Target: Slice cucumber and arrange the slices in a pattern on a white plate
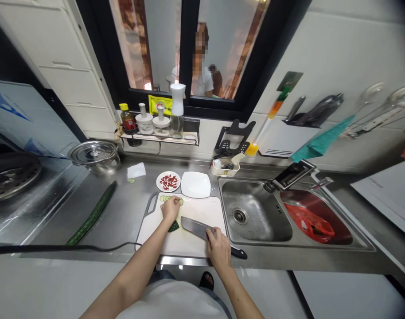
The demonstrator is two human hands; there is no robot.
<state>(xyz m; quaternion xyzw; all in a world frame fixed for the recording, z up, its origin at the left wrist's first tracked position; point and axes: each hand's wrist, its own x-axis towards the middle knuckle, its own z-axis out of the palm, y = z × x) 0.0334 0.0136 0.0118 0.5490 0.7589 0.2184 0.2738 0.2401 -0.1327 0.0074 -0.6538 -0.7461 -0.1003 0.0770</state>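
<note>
My left hand (171, 207) is at the far edge of the white cutting board (202, 210). Its fingers are pinched together at a cucumber slice (181, 201), beside a row of thin cucumber slices (164, 198). Below that wrist a dark green piece of cucumber (173, 227) lies on the board, partly covered by my forearm. My right hand (220, 248) grips a kitchen knife (195, 227) where the blade meets the black handle. The broad blade points left, low over the board.
Behind the board stand a plate of chopped red pieces (168, 181) and a white plate (196, 184). A whole cucumber (92, 215) and a lidded pot (96, 157) are at left. A double sink (255, 212) adjoins the board's right; a black cable (99, 249) crosses the counter.
</note>
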